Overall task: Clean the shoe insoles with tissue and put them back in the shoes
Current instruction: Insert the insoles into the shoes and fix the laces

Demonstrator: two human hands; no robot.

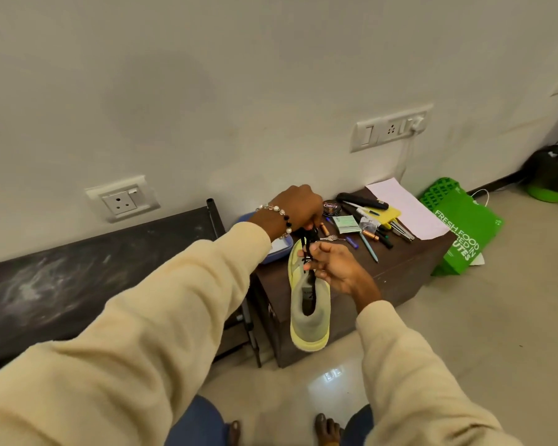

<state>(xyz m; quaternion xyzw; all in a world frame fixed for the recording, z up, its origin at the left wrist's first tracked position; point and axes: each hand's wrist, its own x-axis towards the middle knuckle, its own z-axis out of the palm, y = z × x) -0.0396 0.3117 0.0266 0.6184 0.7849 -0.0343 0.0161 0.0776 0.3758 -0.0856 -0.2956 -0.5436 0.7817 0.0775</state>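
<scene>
Against a plain white wall, a low dark-brown wooden bench (400, 268) is cluttered. A pale yellow-green fabric sneaker (308, 297) is held above its edge; black laces (310, 239) are pinched by left hand (298, 204) and right hand (332, 268). No insole or tissue visible; cleaning seemingly not begun.

Matt cloth shoe (308, 300), glossy floor tiles (484, 333)
</scene>
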